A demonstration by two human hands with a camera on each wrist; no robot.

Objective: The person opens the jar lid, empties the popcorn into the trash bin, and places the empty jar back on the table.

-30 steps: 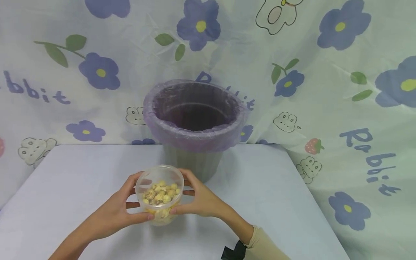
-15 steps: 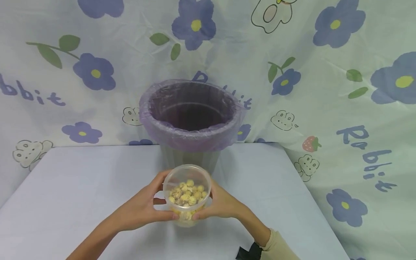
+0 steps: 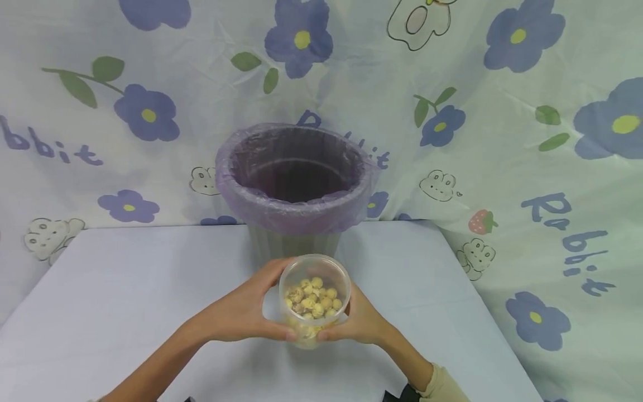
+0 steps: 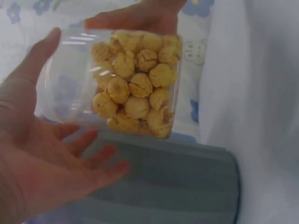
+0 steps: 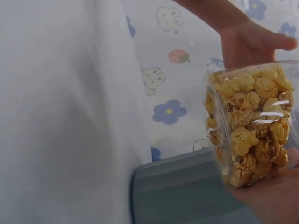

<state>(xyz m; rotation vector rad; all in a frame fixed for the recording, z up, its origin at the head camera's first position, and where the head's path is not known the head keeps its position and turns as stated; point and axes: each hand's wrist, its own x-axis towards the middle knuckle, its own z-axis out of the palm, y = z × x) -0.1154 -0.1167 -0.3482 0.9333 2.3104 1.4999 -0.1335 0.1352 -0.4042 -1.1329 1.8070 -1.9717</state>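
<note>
A clear plastic jar [image 3: 315, 301] of yellow popcorn is held between both hands, in front of the bin, its round top tilted toward the head camera. My left hand [image 3: 241, 312] grips it from the left, thumb along the front, most fingers hidden behind. In the left wrist view the left-hand fingers [image 4: 88, 158] spread below the jar's side. My right hand [image 3: 359, 321] holds the other side, thumb at the lower front. The right wrist view shows the popcorn [image 5: 247, 126] through the wall, with the right hand [image 5: 275, 196] against the jar.
Behind the jar stands a grey-green bin [image 3: 296, 243] with a purple bag [image 3: 301, 218] folded over its rim; its mouth faces up. All of this is on a white-covered table [image 3: 125, 296]. A flowered cloth [image 3: 351, 33] hangs at the back and right.
Both hands have carried the jar to the right, from the bin's left front to directly before it. The view shifted slightly at first. The bin stays in place.
</note>
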